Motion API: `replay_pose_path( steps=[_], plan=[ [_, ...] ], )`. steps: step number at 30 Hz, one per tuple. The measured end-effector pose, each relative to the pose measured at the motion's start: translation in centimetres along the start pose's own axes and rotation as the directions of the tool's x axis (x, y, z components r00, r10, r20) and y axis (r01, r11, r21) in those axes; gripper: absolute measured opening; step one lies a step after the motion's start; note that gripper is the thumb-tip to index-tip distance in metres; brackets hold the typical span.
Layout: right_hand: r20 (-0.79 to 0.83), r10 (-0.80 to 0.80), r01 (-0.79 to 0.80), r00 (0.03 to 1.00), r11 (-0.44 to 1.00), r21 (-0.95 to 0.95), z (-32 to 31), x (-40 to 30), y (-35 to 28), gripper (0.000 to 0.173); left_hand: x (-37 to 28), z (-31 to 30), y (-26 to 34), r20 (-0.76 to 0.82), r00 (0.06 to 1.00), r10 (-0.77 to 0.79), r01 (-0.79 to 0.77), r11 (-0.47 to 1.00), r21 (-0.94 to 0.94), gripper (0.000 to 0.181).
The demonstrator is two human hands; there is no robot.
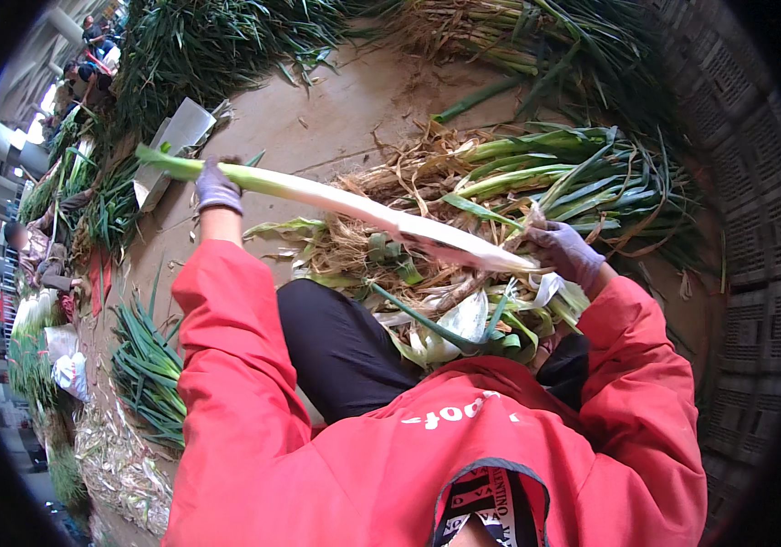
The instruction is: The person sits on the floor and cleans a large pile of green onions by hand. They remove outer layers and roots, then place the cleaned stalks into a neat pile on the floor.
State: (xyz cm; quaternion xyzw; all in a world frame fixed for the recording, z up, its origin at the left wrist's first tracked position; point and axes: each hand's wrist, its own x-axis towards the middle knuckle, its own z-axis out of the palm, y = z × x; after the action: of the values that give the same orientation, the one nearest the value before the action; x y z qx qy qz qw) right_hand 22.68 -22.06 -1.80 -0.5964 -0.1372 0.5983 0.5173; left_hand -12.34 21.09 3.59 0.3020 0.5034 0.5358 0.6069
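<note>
A long Welsh onion [335, 202] with a white shank and a short green top stretches across in front of me. My gloved left hand [219, 188] grips it near the green end. At its root end, my gloved right hand [565, 253] has its fingers closed; its fingertips are partly hidden among roots and dry leaf pieces. The lower side of the shank is blurred. Below the onion lies a pile of dry roots, peeled skins and leaf scraps [459, 308], between my knees. Untrimmed Welsh onions [554, 171] lie just beyond, roots towards the left.
Large heaps of green onions [226, 55] stand ahead, with another bundle [561, 41] ahead on the right. Stacked plastic crates [739, 239] wall off the right side. A cardboard piece [171, 150] lies left. Farther left, a person [45, 249] sits among onions; others are behind.
</note>
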Motion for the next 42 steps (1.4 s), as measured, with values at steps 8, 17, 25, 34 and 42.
replay_pose_path(
  steps=[8, 17, 25, 34, 42],
  plan=[
    [-0.197, -0.177, -0.089, 0.964, 0.482, -0.872, -13.9, 2.8, 7.6, 0.028, 7.1, -16.3, 15.7, -0.223, 0.940, 0.257, -0.247, 0.966, 0.072, 0.022],
    [0.254, -0.688, 0.515, 0.680, 0.201, -0.833, 10.1, 3.0, -6.3, 0.054, -0.6, -9.5, 16.5, -0.287, 0.829, 0.479, -0.508, 0.861, -0.029, 0.038],
    [0.567, -0.070, 0.291, 0.820, 0.906, -0.308, 20.7, 4.1, -3.5, 0.035, -5.7, 3.0, 6.5, 0.198, 0.953, 0.228, -0.228, 0.973, -0.024, 0.020],
    [0.512, -0.026, -0.136, 0.859, 0.951, 0.277, 16.8, -0.7, 1.5, 0.062, -13.6, 6.6, -17.0, 0.310, 0.829, -0.466, 0.479, 0.877, 0.036, 0.014],
    [0.121, -0.070, 0.115, 0.990, 0.896, -0.428, 12.9, -5.8, 3.3, 0.043, -15.3, 8.5, -22.4, 0.147, 0.916, -0.374, 0.359, 0.925, 0.122, 0.014]
  ],
)
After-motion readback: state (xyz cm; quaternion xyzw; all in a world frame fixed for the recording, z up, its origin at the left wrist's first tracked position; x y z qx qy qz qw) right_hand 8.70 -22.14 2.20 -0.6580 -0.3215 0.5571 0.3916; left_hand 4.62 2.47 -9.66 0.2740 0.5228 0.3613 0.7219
